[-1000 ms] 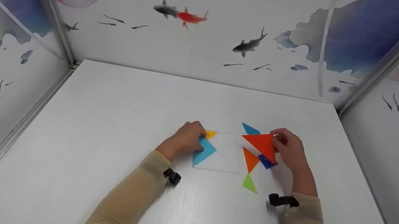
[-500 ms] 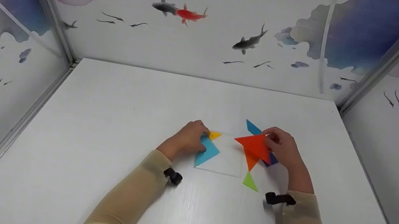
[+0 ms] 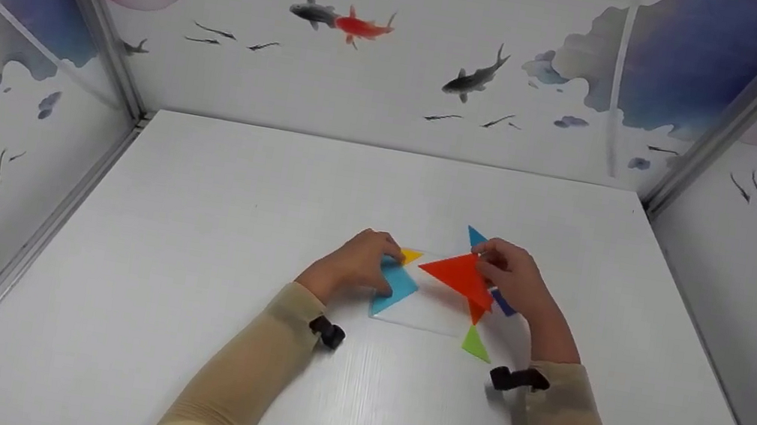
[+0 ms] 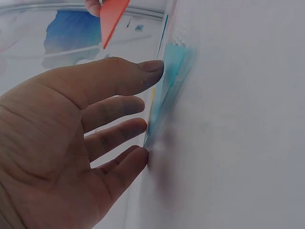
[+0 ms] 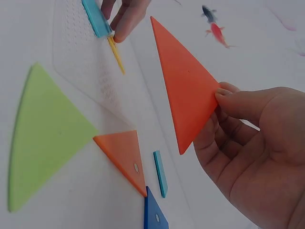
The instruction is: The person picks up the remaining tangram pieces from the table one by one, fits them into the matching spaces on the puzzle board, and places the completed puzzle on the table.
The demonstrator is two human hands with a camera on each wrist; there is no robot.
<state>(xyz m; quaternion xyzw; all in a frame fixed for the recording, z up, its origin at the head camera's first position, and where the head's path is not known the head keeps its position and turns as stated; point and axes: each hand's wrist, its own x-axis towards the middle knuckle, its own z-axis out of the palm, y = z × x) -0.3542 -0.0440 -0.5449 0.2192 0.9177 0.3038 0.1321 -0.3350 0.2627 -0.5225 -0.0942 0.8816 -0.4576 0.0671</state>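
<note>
My right hand [image 3: 516,280] pinches a large red triangular tangram piece [image 3: 456,274] at one corner, thumb against fingers, raised over the right part of a clear square tray [image 3: 427,315]. In the right wrist view the red triangle is tilted and off the table. My left hand [image 3: 359,263] rests at the tray's left side. Its thumb touches a light-blue triangle [image 3: 396,291] lying in the tray, and its fingertips reach down beside it. A yellow triangle [image 3: 411,256] lies in the tray by those fingertips, partly hidden by the hand.
Right of the tray lie an orange triangle [image 5: 125,152], a green triangle [image 3: 475,343], a dark-blue piece [image 3: 504,303] and a blue piece [image 3: 476,236], partly covered by the right hand. Printed panels [image 3: 397,94] wall the white table [image 3: 233,220] at the back and sides.
My right hand has carried the red triangle leftward, from above the loose pieces to over the tray's right part. My left hand has stayed almost in place on the tray.
</note>
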